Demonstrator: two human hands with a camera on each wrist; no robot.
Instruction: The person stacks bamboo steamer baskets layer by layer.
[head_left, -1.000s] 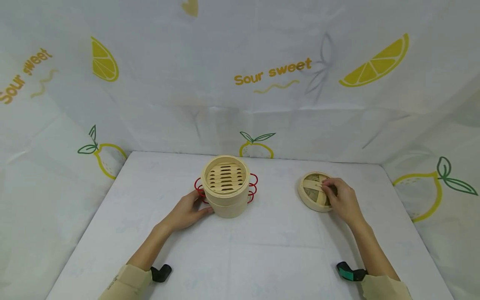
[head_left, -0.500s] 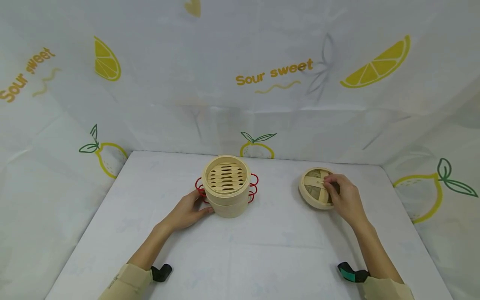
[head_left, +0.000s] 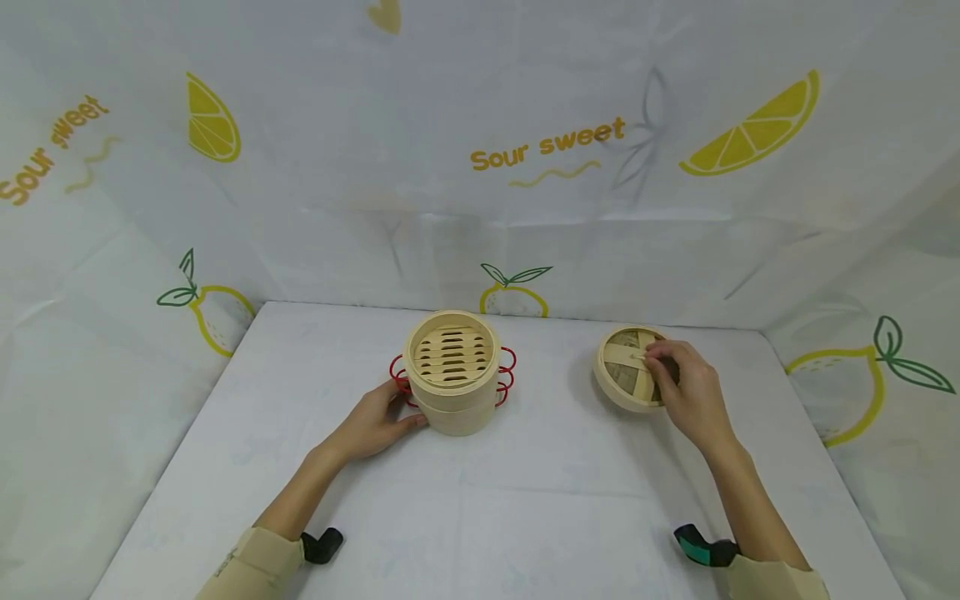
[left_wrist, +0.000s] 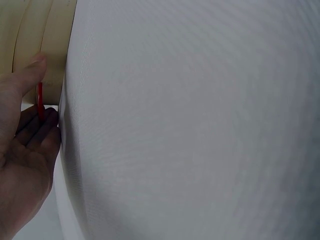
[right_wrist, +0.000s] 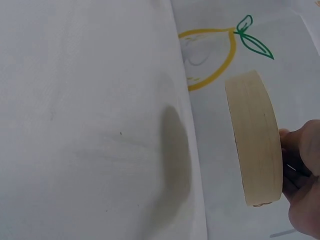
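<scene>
A stacked bamboo steamer [head_left: 457, 412] stands at the back middle of the white table, with a slatted rack in its uncovered top and red loop handles [head_left: 510, 358] on both sides. My left hand [head_left: 377, 423] holds its left side: the thumb lies against the wall, and the fingers curl by a red handle [left_wrist: 40, 102], partly hidden. To the right, my right hand [head_left: 693, 396] pinches the round bamboo lid [head_left: 621, 380] at the middle of its top. In the right wrist view the lid [right_wrist: 255, 140] hangs above the table, its shadow apart from it.
The white-covered table [head_left: 525, 517] ends at a lemon-printed cloth [head_left: 375, 233] hanging behind and on both sides. Black wrist mounts [head_left: 322, 547] sit at both sleeve cuffs.
My right hand has raised the lid from the table, its near edge now higher in the head view. My left hand and the steamer have stayed in place.
</scene>
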